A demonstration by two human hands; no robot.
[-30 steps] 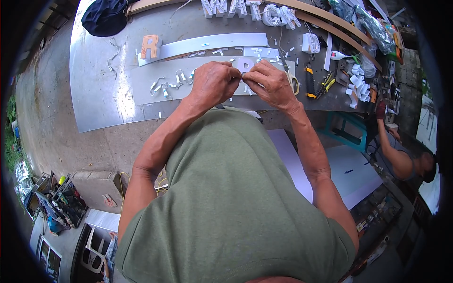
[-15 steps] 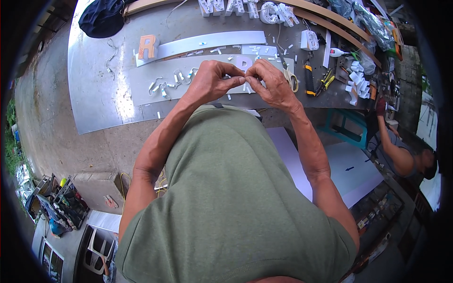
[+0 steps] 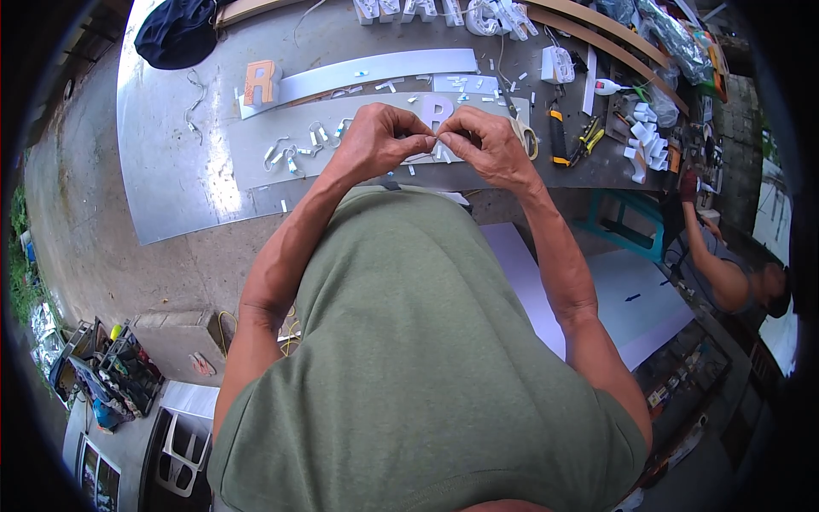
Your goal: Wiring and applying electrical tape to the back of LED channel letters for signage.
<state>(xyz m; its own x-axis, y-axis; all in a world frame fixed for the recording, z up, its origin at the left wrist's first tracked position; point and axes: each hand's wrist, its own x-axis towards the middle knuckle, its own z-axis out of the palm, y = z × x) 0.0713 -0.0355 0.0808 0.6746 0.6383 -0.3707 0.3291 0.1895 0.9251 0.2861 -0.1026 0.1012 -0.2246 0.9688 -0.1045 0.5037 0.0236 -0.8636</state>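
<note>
My left hand (image 3: 380, 141) and my right hand (image 3: 490, 149) meet over the table, thumbs and forefingers pinched tip to tip. Whatever lies between the fingertips is too small to make out. Just beyond them a white letter-shaped piece (image 3: 438, 107) rests on a pale flat sheet (image 3: 256, 177). Small white strips (image 3: 443, 154) are scattered around it. Left of my left hand lies a wired string of small white-and-blue modules (image 3: 293, 157). Scissors with pale handles (image 3: 530, 141) lie beside my right hand.
A yellow-and-black utility knife (image 3: 558, 139) and pliers (image 3: 589, 139) lie to the right, near curled white strips (image 3: 646, 145). An orange-faced letter block (image 3: 259, 83) stands at left; more white letters (image 3: 499, 17) stand at the back. Another person (image 3: 725, 277) is at far right, near a teal stool (image 3: 627, 209).
Both hands stay pinched together, with slight shifts of the fingers. The whole view has shifted a little, so the table's things appear slightly further left.
</note>
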